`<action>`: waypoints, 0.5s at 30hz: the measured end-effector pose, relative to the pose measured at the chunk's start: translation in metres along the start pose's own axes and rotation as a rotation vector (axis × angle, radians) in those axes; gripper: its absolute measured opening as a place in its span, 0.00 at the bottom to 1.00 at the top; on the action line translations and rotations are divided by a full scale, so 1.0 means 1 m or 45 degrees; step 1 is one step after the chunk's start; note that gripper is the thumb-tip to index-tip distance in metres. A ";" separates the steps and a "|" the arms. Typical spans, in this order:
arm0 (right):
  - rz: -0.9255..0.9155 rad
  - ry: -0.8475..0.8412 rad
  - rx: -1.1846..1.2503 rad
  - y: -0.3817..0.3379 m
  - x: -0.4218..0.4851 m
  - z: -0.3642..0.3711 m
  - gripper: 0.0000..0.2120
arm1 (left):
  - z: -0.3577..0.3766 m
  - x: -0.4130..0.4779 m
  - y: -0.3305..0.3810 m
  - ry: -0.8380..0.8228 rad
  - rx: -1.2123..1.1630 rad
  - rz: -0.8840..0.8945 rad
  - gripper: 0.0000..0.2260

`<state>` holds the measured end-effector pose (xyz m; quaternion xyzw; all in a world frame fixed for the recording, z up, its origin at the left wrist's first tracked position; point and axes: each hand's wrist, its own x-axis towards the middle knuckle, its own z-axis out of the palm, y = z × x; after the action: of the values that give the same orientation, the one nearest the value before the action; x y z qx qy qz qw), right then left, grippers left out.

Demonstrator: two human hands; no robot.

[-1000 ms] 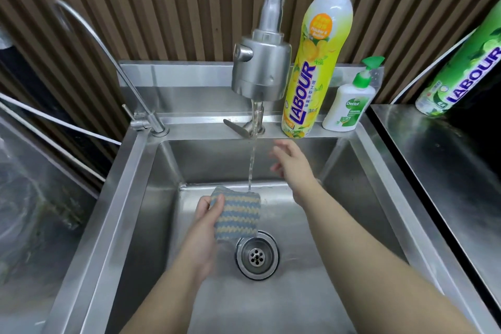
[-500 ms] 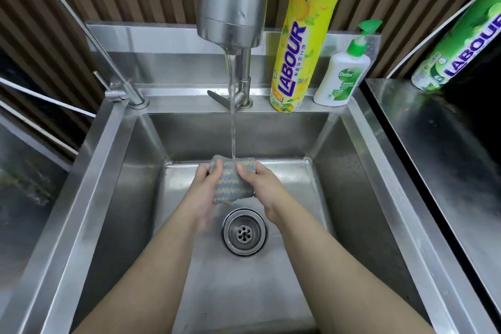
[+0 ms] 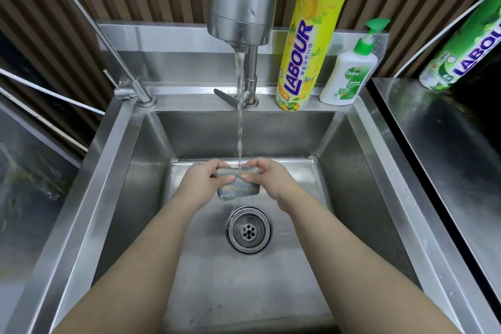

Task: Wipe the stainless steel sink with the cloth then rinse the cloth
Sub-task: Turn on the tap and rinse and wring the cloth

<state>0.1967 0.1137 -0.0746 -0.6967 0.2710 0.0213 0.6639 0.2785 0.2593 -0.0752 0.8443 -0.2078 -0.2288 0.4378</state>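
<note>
While water (image 3: 239, 116) falls on it, the cloth (image 3: 238, 186) lies crosswise, left hand (image 3: 202, 183) and right hand (image 3: 267, 180) gripping its ends

Sink floor (image 3: 244, 293) open nr drain (image 3: 249, 229); faucet head (image 3: 241, 0) overhead, yellow btl (image 3: 306, 49) & pump btl (image 3: 348, 76) at back.

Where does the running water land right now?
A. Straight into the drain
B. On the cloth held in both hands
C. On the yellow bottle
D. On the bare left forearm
B: the stream falls onto the cloth gripped by the left hand and right hand.
</note>
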 end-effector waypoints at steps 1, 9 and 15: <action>-0.025 0.012 -0.101 -0.001 0.001 -0.001 0.06 | 0.000 0.002 -0.001 0.025 0.184 0.068 0.09; -0.136 -0.050 -0.162 -0.007 -0.002 0.006 0.11 | 0.002 0.001 -0.007 -0.210 -0.408 -0.176 0.11; -0.030 0.031 -0.001 -0.005 0.004 0.019 0.14 | 0.008 -0.005 -0.008 -0.187 -0.976 -0.419 0.23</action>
<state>0.2080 0.1300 -0.0736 -0.7003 0.2710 0.0052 0.6604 0.2711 0.2614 -0.0843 0.6239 -0.0009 -0.4159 0.6617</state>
